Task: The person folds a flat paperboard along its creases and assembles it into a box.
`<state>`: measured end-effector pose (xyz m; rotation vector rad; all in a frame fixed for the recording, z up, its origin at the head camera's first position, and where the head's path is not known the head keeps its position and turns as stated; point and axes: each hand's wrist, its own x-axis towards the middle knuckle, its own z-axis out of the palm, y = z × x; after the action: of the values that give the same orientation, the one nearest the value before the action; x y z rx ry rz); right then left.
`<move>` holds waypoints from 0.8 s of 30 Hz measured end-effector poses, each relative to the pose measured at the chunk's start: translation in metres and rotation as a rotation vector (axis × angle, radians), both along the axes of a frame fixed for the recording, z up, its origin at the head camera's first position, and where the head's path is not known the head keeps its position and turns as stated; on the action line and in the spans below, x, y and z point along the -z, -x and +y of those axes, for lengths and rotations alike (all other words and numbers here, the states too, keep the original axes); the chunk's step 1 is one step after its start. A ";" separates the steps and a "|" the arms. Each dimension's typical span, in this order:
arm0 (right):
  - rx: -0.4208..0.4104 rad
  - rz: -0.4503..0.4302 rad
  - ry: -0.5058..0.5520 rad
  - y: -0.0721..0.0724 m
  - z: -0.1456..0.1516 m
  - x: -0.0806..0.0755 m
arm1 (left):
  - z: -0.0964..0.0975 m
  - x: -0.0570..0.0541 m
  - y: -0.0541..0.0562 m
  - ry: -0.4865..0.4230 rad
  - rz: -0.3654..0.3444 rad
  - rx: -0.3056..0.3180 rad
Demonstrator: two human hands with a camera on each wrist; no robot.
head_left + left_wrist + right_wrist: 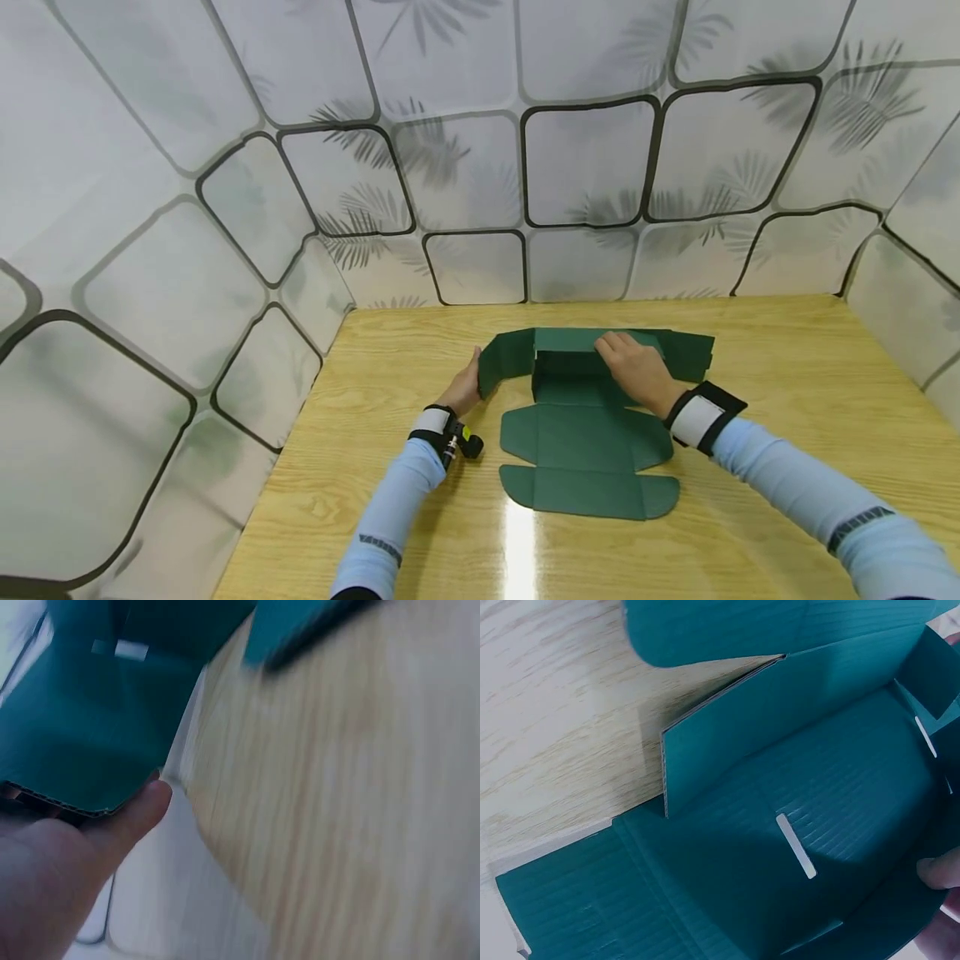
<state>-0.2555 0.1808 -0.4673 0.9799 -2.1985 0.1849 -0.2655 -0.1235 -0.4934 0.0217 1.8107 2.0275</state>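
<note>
A partly folded dark green cardboard box [585,437] lies on the table, its far panel standing up and its lid part flat toward me. At its left end my left hand [463,387] rests against the outside of a raised side flap [82,742]. The thumb lies straight along the flap's edge; the other fingers are hidden behind the cardboard. My right hand [637,367] grips the raised far panel [566,339] near its middle. In the right wrist view the thumb [939,871] presses one face of that panel, beside a slot cut through the cardboard.
The wood-grain table [360,467] extends around the box on all sides. Patterned cloth walls [480,167] stand behind it and at both sides. A small black camera [468,443] is strapped to the left wrist.
</note>
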 end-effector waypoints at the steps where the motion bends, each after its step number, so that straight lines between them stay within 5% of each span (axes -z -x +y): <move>1: 0.001 0.002 0.000 0.000 0.000 0.000 | 0.004 -0.001 -0.002 0.029 0.004 0.018; 6: 0.009 0.001 0.003 -0.001 -0.001 0.000 | 0.023 -0.007 -0.011 0.174 0.089 0.188; 11: 0.015 0.007 0.009 -0.001 -0.002 0.000 | 0.032 -0.006 -0.008 0.233 0.262 0.314; 16: 0.001 0.008 0.009 -0.002 -0.001 0.000 | 0.038 -0.008 0.000 0.270 0.465 0.284; 24: 0.017 0.005 -0.012 -0.003 -0.001 0.000 | 0.056 -0.007 0.003 0.524 0.579 0.214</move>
<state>-0.2522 0.1794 -0.4668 0.9672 -2.2051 0.1612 -0.2688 -0.0675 -0.4868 0.6753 2.5100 1.4294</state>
